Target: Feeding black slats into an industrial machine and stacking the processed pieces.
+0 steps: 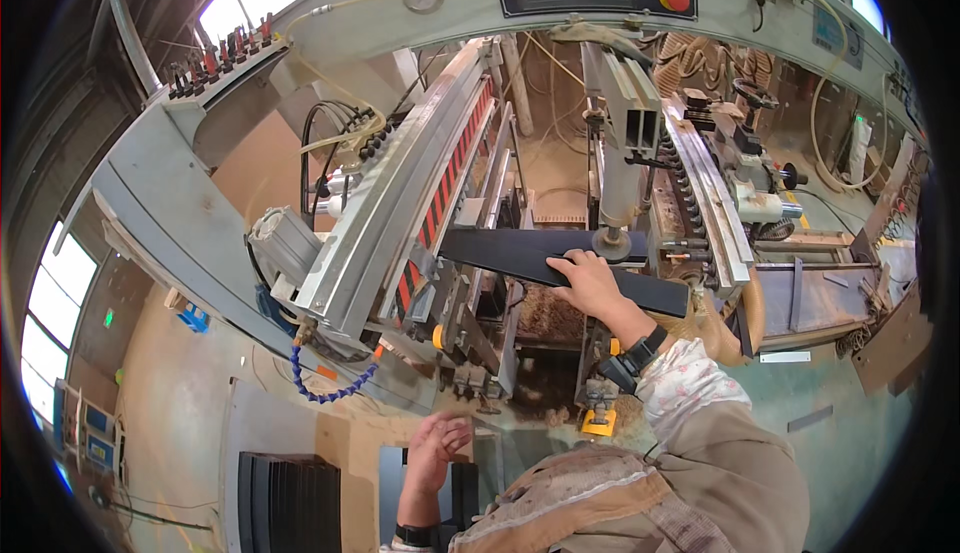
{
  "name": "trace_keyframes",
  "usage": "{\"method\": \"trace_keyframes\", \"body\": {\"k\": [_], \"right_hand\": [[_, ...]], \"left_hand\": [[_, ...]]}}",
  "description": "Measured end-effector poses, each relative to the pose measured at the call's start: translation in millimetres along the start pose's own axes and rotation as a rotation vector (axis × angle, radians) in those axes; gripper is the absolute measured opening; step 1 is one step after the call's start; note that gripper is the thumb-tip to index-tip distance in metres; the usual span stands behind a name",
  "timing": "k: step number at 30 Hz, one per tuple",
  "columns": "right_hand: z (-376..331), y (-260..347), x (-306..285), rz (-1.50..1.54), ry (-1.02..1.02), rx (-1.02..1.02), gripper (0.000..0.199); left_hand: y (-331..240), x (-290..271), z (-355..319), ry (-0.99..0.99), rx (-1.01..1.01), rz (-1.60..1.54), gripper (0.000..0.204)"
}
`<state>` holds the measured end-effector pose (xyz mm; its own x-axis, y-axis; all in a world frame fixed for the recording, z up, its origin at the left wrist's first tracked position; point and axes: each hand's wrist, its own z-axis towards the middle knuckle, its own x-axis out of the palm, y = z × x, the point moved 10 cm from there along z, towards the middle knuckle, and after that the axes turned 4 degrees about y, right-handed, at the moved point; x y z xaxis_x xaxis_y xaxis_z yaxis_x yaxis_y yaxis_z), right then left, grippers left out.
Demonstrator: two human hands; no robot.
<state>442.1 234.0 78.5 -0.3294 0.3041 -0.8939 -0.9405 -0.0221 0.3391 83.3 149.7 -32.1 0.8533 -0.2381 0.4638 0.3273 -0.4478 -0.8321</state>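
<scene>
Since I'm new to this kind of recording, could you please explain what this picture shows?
There is no robot: a person works bare-handed, seen from a head-worn fisheye camera looking down, so straight edges bend toward the rim. In front stands a large grey machine with metal rails and a red button. The right hand rests on a long dark board lying across the machine's middle; whether it is gripped is hard to tell. The left hand is low, apart from that board, and appears empty. More dark boards are stacked at lower left.
</scene>
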Motion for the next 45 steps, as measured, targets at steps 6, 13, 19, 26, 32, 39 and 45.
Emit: {"method": "trace_keyframes", "body": {"k": [6, 13, 19, 26, 32, 39, 45], "right_hand": [[44, -13, 27, -0.150, -0.172, -0.080, 0.053], [112, -29, 60, 0.005, 0.042, -0.184, 0.058], [114, -5, 59, -0.065, 0.190, -0.170, 0.065], [76, -11, 54, 0.118, 0.345, -0.128, 0.063], [105, -11, 49, 0.019, 0.052, -0.194, 0.061], [127, 2, 85, 0.089, 0.224, -0.148, 0.079], [126, -16, 95, 0.060, 0.184, -0.176, 0.082]], "left_hand": [[12, 16, 27, 0.046, -0.073, -0.034, 0.028], [30, 31, 72, 0.157, -0.188, 0.000, 0.033], [44, 107, 203, 0.271, -0.232, -0.079, 0.030], [74, 162, 256, 0.205, -0.302, -0.317, 0.029], [96, 117, 133, 0.287, -0.373, -0.399, 0.028], [34, -126, -63, -0.224, -0.023, -0.570, 0.027], [-25, -363, -277, -0.920, 0.654, -0.666, 0.017]]}}
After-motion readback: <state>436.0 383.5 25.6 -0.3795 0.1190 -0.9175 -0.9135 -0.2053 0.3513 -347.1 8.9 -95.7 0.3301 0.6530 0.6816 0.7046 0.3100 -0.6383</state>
